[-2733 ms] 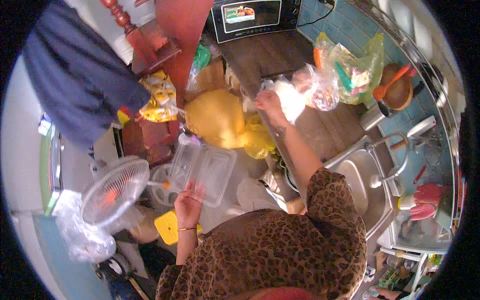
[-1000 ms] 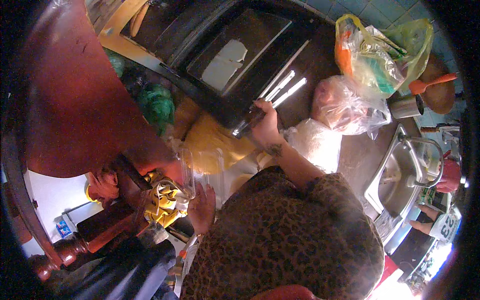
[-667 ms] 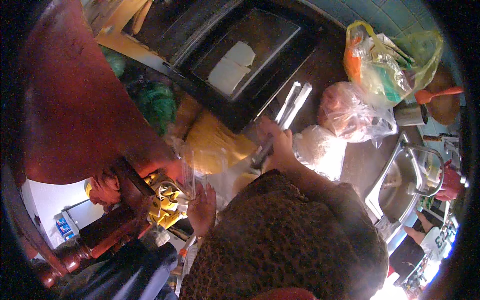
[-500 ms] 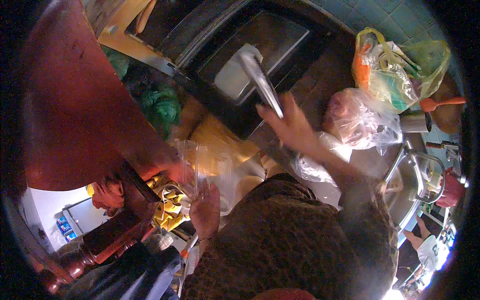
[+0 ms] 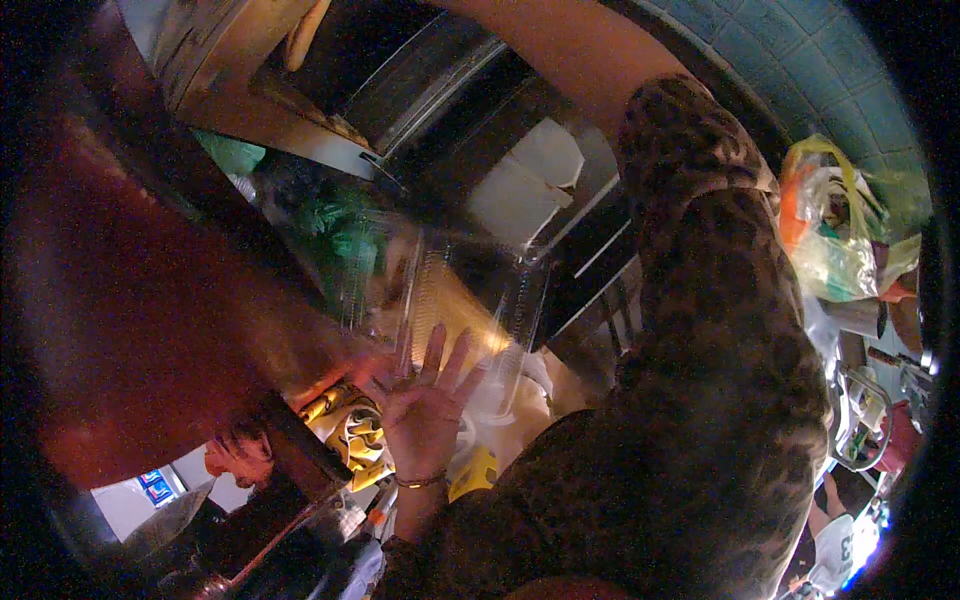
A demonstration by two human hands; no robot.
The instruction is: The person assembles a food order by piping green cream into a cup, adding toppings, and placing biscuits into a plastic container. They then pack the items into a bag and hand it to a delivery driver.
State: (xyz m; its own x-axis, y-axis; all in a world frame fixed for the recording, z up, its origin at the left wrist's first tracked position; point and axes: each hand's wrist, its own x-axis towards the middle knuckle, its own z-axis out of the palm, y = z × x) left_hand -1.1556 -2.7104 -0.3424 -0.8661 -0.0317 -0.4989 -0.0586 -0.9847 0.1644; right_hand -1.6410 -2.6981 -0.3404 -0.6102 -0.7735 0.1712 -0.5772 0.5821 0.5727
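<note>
My left hand (image 5: 425,420), palm up with fingers spread, supports a clear plastic container (image 5: 510,330) from below. The fingers show through its ribbed wall. A thin bracelet (image 5: 420,482) circles that wrist. My right arm (image 5: 590,60), in a dark patterned sleeve, stretches forward past the top edge. Its hand is out of view, so whatever it holds is hidden. Between the arms, a pale flat piece (image 5: 530,180) lies on a dark surface with a bright metal edge.
A dark red wooden surface (image 5: 130,330) fills the left side. Green plastic bags (image 5: 340,230) and a yellow-and-black bag (image 5: 350,430) lie near the container. On the right are a yellowish plastic bag (image 5: 835,220) and a curved tap (image 5: 880,410). A person in white (image 5: 832,550) appears lower right.
My right hand, which held a long shiny metal utensil, has gone forward out of view. The view has shifted. My left hand stays under the container, its fingers now plainly spread.
</note>
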